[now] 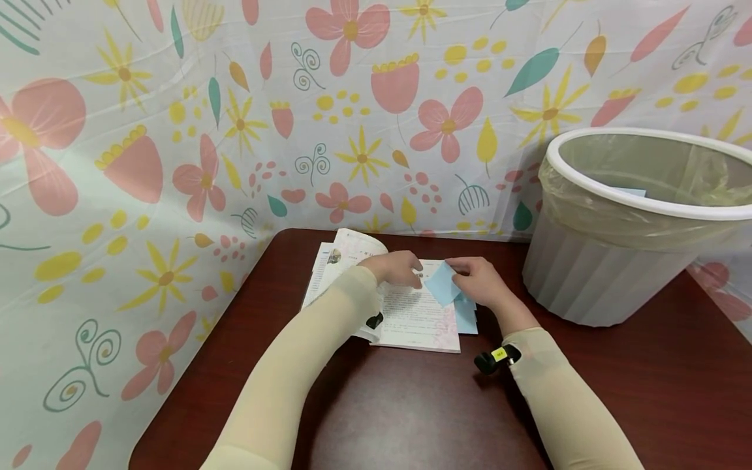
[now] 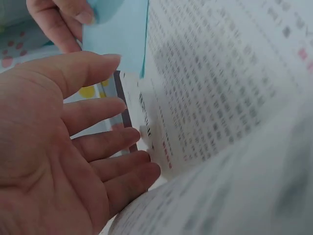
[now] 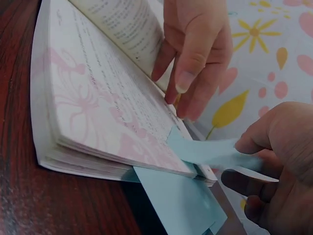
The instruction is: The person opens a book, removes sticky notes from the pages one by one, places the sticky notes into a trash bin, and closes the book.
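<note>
An open book (image 1: pixel 411 326) with printed pages lies on the dark wooden table, its left pages curling up. Between thumb and fingers, my right hand (image 1: pixel 482 281) pinches a light blue slip of paper (image 1: pixel 440 285) over the book's upper right corner. More blue slips (image 3: pixel 181 200) stick out from between the pages along the right edge. My left hand (image 1: pixel 396 267) is over the upper middle of the book, fingers loosely extended and holding nothing. In the left wrist view its fingertips (image 2: pixel 131 136) are at the page's top edge, near a raised page.
A ribbed grey bin (image 1: pixel 578 274) with a white rim and clear liner stands on the table to the right; a bit of blue paper (image 1: pixel 631 192) shows inside. Flower-patterned cloth (image 1: pixel 376 150) hangs behind and left of the table (image 1: pixel 411 411).
</note>
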Tool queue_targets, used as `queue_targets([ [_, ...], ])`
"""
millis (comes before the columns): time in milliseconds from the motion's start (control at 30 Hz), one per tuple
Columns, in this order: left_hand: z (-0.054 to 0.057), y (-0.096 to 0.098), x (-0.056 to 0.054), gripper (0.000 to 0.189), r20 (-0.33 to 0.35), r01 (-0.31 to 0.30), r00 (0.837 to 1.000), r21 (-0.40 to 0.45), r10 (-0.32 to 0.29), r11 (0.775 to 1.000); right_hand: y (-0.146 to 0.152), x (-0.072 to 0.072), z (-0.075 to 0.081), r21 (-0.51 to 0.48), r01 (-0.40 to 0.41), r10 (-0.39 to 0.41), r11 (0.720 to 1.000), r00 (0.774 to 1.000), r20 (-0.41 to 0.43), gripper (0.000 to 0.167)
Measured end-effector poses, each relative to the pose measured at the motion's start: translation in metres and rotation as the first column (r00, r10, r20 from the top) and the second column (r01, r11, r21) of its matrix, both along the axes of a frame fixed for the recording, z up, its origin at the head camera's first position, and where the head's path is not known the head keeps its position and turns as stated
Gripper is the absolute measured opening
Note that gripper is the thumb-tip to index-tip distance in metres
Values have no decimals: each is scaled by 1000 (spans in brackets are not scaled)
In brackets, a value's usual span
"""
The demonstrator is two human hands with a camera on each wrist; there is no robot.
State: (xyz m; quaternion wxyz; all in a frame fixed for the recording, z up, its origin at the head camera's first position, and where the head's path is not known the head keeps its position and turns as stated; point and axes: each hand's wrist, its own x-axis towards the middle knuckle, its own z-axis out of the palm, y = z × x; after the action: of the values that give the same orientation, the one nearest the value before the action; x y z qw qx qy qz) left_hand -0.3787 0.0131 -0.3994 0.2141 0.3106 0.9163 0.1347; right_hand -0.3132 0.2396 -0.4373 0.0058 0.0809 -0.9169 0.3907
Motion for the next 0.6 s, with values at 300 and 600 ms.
queue_targets([
  [300,-5,4,16,64,15,-44,999,-49,45,998,2,-3,-10,-14,-3,2,1000,1000,-8,51],
  [600,-7,6,18,72,14,-95,995,-83,97,992,5,-5,-18,-34,27,-28,999,999,-16,42],
])
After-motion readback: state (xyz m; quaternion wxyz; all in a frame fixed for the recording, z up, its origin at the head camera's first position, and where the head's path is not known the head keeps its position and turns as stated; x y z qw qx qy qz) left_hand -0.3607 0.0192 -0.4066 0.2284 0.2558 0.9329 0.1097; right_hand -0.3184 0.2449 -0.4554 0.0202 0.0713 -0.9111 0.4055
